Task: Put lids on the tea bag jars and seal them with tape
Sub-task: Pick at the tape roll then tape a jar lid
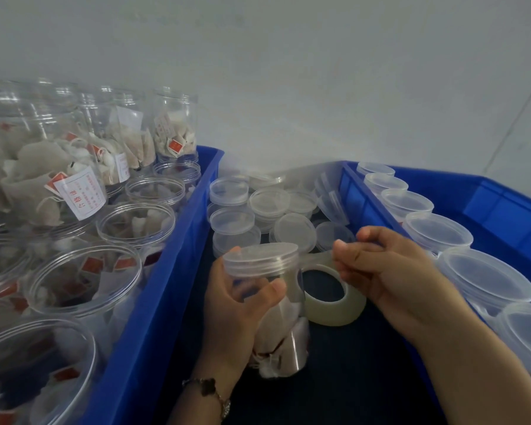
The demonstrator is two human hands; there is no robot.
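A pale wall corner backs a dark tabletop (334, 378) crowded with blue bins. The left hand (236, 314) has its grip wrapped round a clear jar (273, 308) of tea bags, thumb across the front, fingers behind, holding it just above the dark surface and tilted slightly away. A clear lid (259, 256) already sits on its mouth; whether it is screwed fully down I cannot tell. The right hand (390, 271) is clenched in a pinch, thumb and forefinger apparently nipping the free end of a strip of tape, though the clear strip is hard to make out against the lids behind.

The tape roll (334, 297) lies between the two hands, touching or just beside the jar's right flank and below the right fingers. The strip seems to run from the roll up toward the lid's edge, so the coming move probably turns on this: the lid seam lies directly left of the right hand, the jar's long axis runs nearly upright, and the right hand is the nearer one to lay tape round the seam while the left turns the jar.

Beyond the hands, loose lids (258, 207) are heaped at the back of the tabletop. A left bin (154, 271) holds open, filled jars (83, 271); the right bin (503, 207) holds a row of capped jars (485, 271).
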